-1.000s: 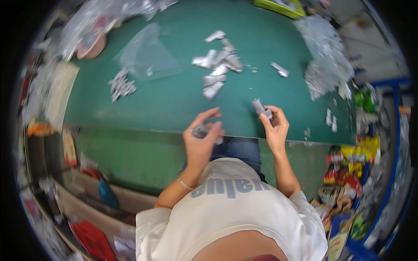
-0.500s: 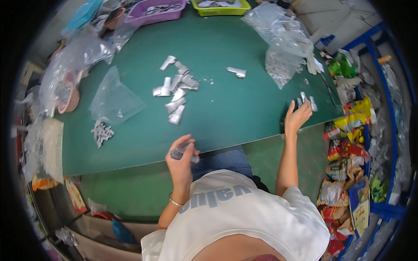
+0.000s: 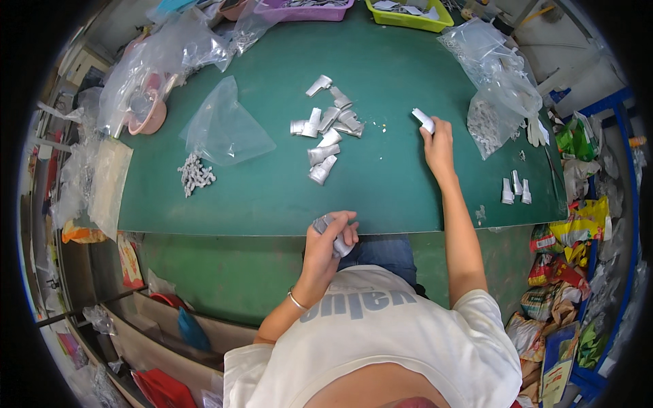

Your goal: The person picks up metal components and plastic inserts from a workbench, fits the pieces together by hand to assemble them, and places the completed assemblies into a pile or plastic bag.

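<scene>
My left hand [image 3: 331, 234] is closed around a small silver metal part at the near edge of the green table [image 3: 272, 190]. My right hand [image 3: 437, 139] is stretched out over the table, fingers pinched on another silver part [image 3: 423, 120]. A loose heap of silver metal parts [image 3: 328, 129] lies left of that hand. Three finished silver pieces [image 3: 516, 189] stand in a row at the table's right end.
A crumpled clear bag [image 3: 223, 129] and a cluster of small grey pieces [image 3: 194, 174] lie at the left. A clear bag with small parts [image 3: 491, 88] sits at the right. Purple [image 3: 313, 9] and yellow-green [image 3: 408, 15] trays stand at the far edge. Snack packets [image 3: 571, 238] crowd the right.
My right hand has left the table's right end and reached forward to the middle, now gripping a silver part. My left hand stays at the near edge with its part.
</scene>
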A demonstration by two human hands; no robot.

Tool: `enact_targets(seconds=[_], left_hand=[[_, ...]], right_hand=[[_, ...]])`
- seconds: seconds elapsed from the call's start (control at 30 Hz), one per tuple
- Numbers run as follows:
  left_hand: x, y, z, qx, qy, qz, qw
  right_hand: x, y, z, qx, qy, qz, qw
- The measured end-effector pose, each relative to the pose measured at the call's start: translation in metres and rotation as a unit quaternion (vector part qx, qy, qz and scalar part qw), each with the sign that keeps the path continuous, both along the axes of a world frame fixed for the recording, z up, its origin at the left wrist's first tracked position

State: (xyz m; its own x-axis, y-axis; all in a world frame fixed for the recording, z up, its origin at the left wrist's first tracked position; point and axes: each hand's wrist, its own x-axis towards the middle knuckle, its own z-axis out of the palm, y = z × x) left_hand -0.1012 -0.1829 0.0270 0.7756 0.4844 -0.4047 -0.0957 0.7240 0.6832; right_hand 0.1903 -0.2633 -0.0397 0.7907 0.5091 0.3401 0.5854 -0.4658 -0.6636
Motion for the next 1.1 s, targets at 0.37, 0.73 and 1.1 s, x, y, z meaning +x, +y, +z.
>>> enact_targets(seconds=[0.37, 0.73, 1.1], left_hand=[[0.014, 0.0, 0.024, 0.102, -0.079, 0.043, 0.991], [-0.002, 0.003, 0.044, 0.353, -0.042, 0.103, 0.929], [-0.002, 0.007, 0.035, 0.344, 0.0, 0.062, 0.937]], right_hand=[[-0.162, -0.026, 0.093, 0.272, 0.635, 0.317, 0.65], [-0.182, -0.027, 0.101, 0.236, 0.552, 0.358, 0.715], [-0.18, -0.03, 0.085, 0.252, 0.594, 0.31, 0.698]])
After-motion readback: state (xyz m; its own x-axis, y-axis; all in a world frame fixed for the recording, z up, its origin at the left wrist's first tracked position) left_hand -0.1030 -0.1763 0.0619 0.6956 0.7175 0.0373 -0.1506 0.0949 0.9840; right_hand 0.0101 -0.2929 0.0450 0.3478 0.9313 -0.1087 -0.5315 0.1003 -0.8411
